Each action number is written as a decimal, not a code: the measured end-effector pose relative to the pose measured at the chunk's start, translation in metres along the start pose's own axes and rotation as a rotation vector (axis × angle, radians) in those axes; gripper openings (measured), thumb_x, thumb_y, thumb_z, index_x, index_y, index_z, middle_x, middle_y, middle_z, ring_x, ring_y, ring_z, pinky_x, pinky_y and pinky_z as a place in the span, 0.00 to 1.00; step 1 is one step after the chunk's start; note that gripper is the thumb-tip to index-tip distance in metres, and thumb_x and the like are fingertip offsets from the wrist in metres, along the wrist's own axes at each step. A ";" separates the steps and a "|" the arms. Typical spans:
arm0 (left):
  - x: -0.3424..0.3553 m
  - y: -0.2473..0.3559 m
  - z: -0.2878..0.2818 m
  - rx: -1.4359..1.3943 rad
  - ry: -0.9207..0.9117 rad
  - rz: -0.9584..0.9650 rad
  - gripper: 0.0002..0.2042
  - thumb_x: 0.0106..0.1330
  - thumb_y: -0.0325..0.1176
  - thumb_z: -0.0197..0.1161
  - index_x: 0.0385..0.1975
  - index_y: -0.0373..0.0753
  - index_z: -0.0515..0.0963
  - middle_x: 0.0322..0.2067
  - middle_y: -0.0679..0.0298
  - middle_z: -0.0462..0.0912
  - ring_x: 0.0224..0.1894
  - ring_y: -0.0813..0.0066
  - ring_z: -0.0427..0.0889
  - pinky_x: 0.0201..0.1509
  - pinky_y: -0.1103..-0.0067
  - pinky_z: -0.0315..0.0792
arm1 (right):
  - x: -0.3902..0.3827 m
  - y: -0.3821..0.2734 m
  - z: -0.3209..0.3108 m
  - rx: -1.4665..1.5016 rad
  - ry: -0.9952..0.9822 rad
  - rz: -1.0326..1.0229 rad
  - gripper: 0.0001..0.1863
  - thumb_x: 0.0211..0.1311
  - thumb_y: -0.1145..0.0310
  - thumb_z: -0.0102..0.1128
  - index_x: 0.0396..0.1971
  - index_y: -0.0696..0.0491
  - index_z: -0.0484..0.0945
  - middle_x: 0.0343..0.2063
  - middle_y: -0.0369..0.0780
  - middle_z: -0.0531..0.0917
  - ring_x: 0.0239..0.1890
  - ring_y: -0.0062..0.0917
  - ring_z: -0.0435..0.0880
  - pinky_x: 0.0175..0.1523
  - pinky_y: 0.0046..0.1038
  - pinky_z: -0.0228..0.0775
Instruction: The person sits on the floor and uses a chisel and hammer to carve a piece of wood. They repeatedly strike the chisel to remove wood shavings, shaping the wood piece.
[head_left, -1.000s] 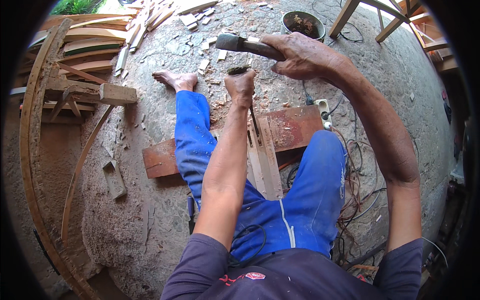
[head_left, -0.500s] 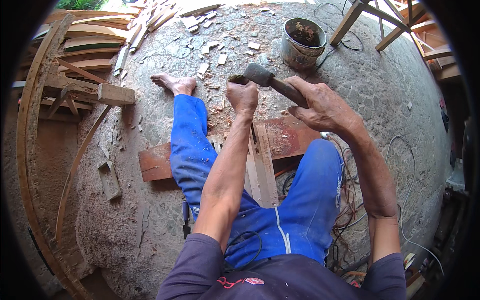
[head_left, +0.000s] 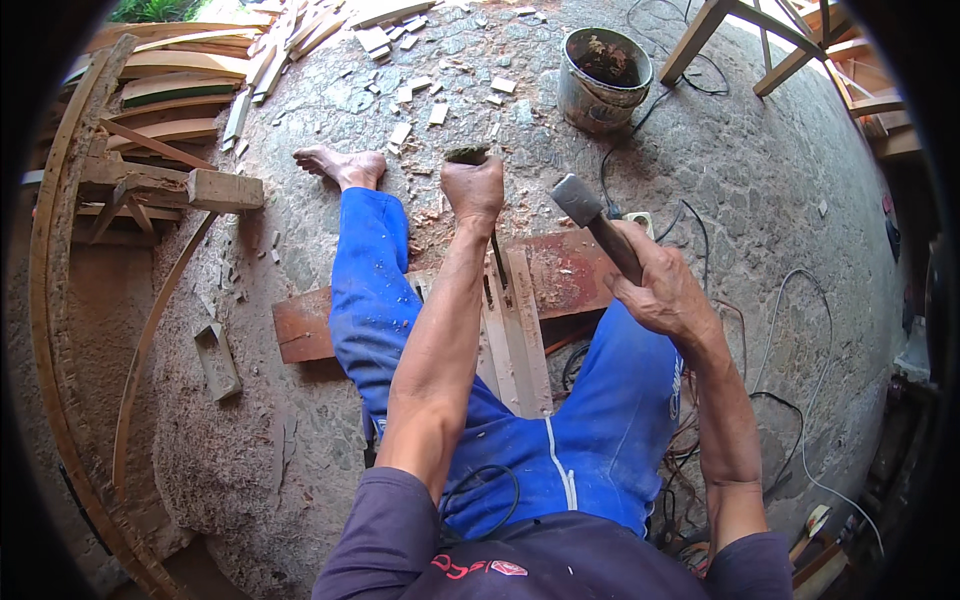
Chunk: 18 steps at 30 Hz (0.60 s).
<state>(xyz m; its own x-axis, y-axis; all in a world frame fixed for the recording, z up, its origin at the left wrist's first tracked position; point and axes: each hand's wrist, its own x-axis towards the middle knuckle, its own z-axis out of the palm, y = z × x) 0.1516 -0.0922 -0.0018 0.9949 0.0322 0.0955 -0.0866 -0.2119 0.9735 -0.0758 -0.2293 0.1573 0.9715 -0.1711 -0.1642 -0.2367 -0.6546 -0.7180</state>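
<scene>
Hands (head_left: pixel 473 190) (head_left: pixel 655 280) gripping — chisel (head_left: pixel 498 256) left, hammer (head_left: pixel 600 228) right.

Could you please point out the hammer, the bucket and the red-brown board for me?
Hammer (head_left: pixel 609 241), head view: upper part of its handle.
Bucket (head_left: pixel 592 108), head view: outer wall.
Red-brown board (head_left: pixel 572 268), head view: top face, right-hand part.

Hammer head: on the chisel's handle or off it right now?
Off it. The hammer head in the right hand sits to the right of the chisel's handle in the left hand, floor showing between.
</scene>
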 end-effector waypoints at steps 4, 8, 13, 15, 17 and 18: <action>-0.029 -0.011 -0.011 0.056 0.062 0.047 0.06 0.56 0.27 0.66 0.18 0.35 0.80 0.16 0.67 0.81 0.21 0.79 0.76 0.29 0.74 0.71 | -0.051 0.068 0.040 -0.018 0.133 0.153 0.32 0.59 0.73 0.63 0.66 0.51 0.69 0.46 0.55 0.85 0.50 0.53 0.85 0.52 0.45 0.76; -0.071 0.021 -0.015 0.038 0.033 0.200 0.04 0.56 0.27 0.65 0.22 0.36 0.81 0.17 0.64 0.83 0.18 0.75 0.79 0.27 0.73 0.74 | -0.091 0.098 0.048 -0.098 0.222 0.128 0.31 0.61 0.73 0.63 0.65 0.51 0.69 0.49 0.56 0.84 0.54 0.54 0.83 0.55 0.45 0.77; 0.001 -0.018 -0.014 0.114 -0.062 -0.168 0.07 0.52 0.29 0.65 0.16 0.34 0.81 0.16 0.63 0.83 0.19 0.77 0.78 0.25 0.73 0.70 | -0.089 0.097 0.070 -0.044 0.131 0.195 0.29 0.62 0.73 0.62 0.65 0.52 0.68 0.47 0.58 0.84 0.51 0.57 0.83 0.53 0.48 0.76; -0.009 -0.003 -0.008 0.079 0.009 -0.039 0.05 0.53 0.28 0.65 0.19 0.34 0.83 0.16 0.61 0.84 0.20 0.72 0.81 0.29 0.72 0.74 | -0.076 0.110 0.062 -0.062 0.143 0.221 0.29 0.63 0.73 0.61 0.65 0.52 0.68 0.44 0.59 0.85 0.50 0.57 0.84 0.52 0.49 0.76; -0.058 0.024 -0.014 0.061 -0.024 0.134 0.07 0.57 0.27 0.64 0.18 0.34 0.79 0.17 0.66 0.82 0.20 0.77 0.78 0.27 0.74 0.71 | -0.095 0.113 0.055 -0.100 0.170 0.223 0.29 0.63 0.73 0.61 0.65 0.52 0.68 0.44 0.59 0.85 0.50 0.57 0.83 0.53 0.49 0.76; -0.077 0.036 -0.015 0.035 0.075 0.375 0.07 0.58 0.26 0.63 0.19 0.34 0.80 0.16 0.64 0.82 0.21 0.76 0.80 0.28 0.75 0.73 | -0.095 0.111 0.058 -0.097 0.178 0.200 0.29 0.64 0.72 0.61 0.65 0.52 0.68 0.44 0.59 0.85 0.50 0.57 0.83 0.53 0.50 0.76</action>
<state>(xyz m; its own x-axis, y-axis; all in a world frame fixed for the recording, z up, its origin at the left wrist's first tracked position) 0.0712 -0.0872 0.0291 0.8877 0.0175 0.4601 -0.4410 -0.2553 0.8605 -0.1939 -0.2435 0.0540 0.8891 -0.4255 -0.1685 -0.4324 -0.6606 -0.6137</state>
